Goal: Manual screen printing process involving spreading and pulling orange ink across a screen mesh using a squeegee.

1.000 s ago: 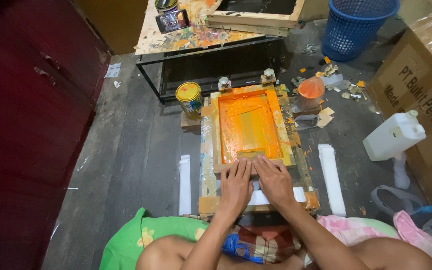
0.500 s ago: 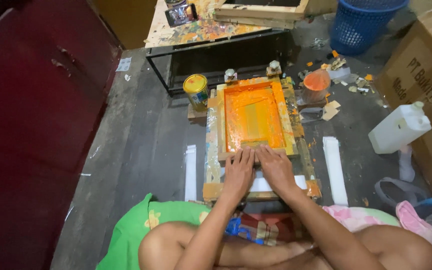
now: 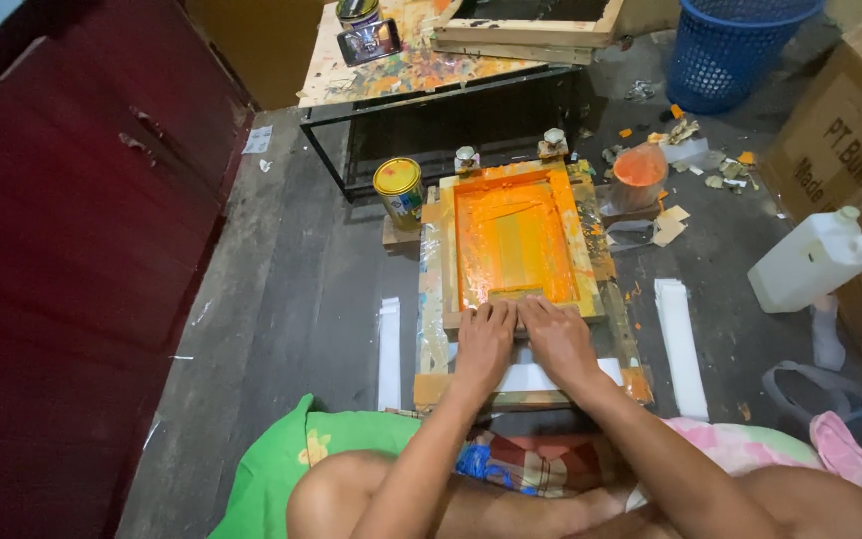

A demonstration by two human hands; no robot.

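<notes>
A wooden screen-printing frame [image 3: 591, 240] coated in orange ink lies on a board on the dark floor in front of my crossed legs. My left hand [image 3: 484, 344] and my right hand [image 3: 554, 337] rest side by side, palms down, on the near edge of the frame, fingers gripping a squeegee bar [image 3: 517, 297] at the bottom of the orange screen. A white sheet [image 3: 541, 377] shows under the frame just below my right wrist.
A yellow paint can [image 3: 399, 190] stands left of the frame and an orange ink cup [image 3: 639, 176] right of it. A white jug [image 3: 810, 262], cardboard box [image 3: 855, 150], blue basket [image 3: 730, 45], paint-spattered low table [image 3: 421, 70] and white strips [image 3: 680, 344] lie around. A dark red cabinet [image 3: 62, 250] stands left.
Both hands have stayed on the near edge of the frame; the view has shifted slightly, with the frame sitting a little further right and lower.
</notes>
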